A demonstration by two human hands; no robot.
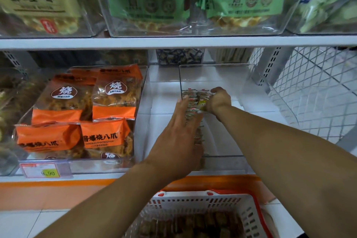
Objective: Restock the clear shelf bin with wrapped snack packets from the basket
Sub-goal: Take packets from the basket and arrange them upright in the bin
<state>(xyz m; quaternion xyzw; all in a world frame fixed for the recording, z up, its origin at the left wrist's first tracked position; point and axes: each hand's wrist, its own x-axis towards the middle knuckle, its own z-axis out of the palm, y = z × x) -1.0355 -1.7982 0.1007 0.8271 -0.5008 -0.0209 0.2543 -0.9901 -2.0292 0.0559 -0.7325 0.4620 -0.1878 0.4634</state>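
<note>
The left hand (179, 135) lies flat, fingers spread, against a row of snack packets (194, 102) along the left wall of the clear bin (228, 157). The right hand (219, 100) grips the row's far end. Risk: slack pressure could topple the row. Orange bags (87, 112) adjoin; the basket (195, 202) sits below.

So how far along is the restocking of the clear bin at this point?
Early to midway. A row of wrapped snack packets already stands along the left wall of the clear bin. The left hand steadies the row while the right hand presses packets in at the back. Most of the bin remains bare, and the basket below still holds packets.
</note>
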